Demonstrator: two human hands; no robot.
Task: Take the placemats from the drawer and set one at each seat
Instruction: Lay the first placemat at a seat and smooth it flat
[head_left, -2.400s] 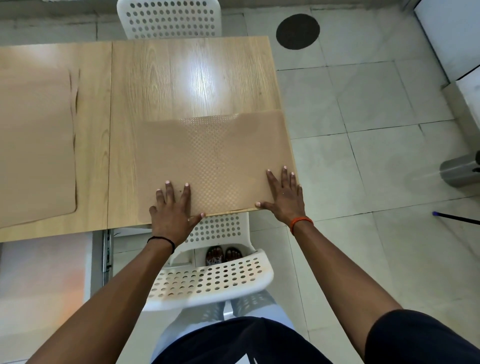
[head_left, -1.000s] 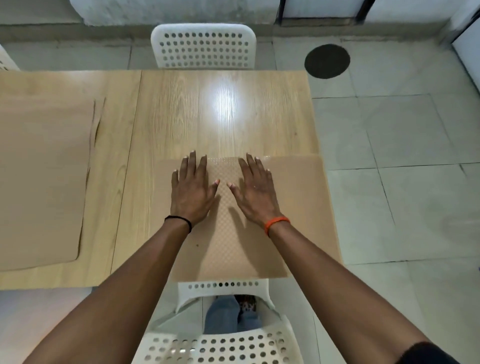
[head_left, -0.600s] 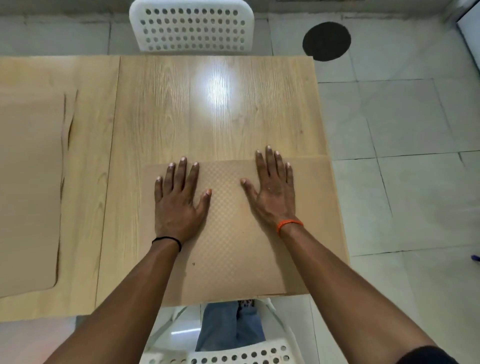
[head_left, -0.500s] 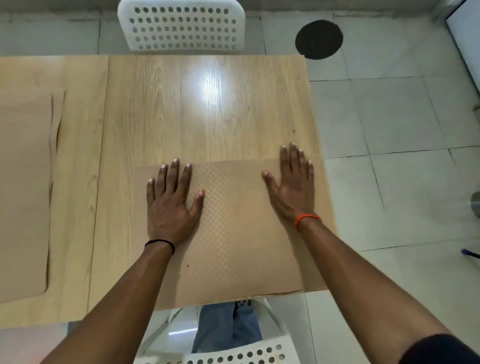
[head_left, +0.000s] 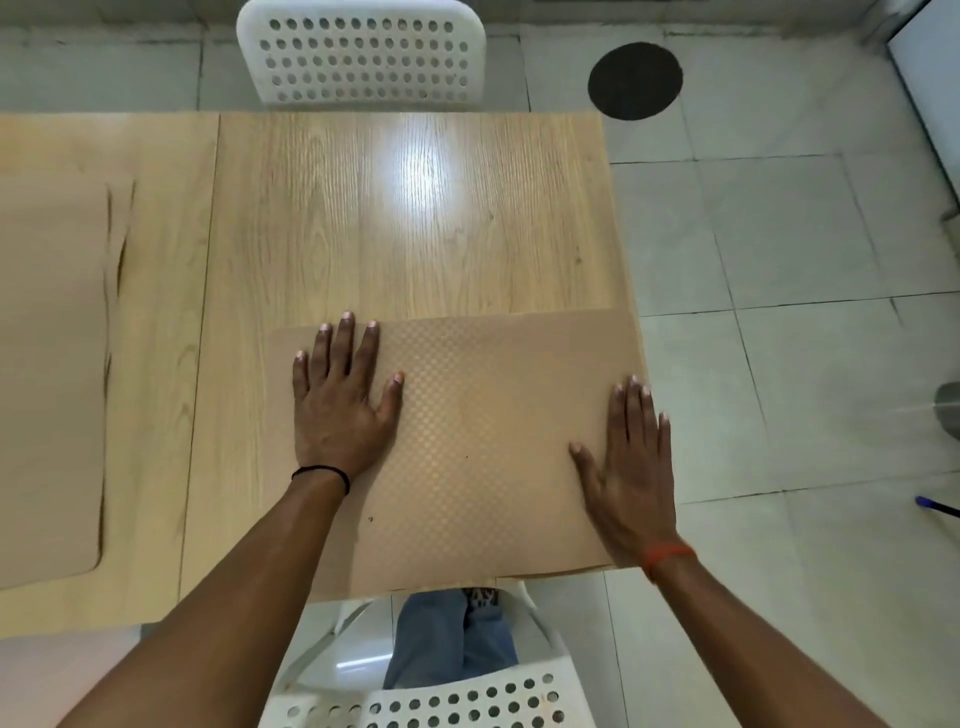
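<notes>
I press my left hand (head_left: 340, 410) and right hand (head_left: 631, 473) flat, fingers spread and gripping nothing, on the placemat (head_left: 478, 447) to smooth it square at this seat. It lies under my palms, at the table (head_left: 415, 218) corner. Left of my fingers lies another placemat (head_left: 47, 374); beyond my fingertips stands a white chair (head_left: 363, 52). Nothing blocks me.

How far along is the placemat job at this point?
Done: one placemat lies flat at the left. In hand: the left hand and right hand press flat on a second mat at the near seat. Left: the table before the far chair has no mat.
</notes>
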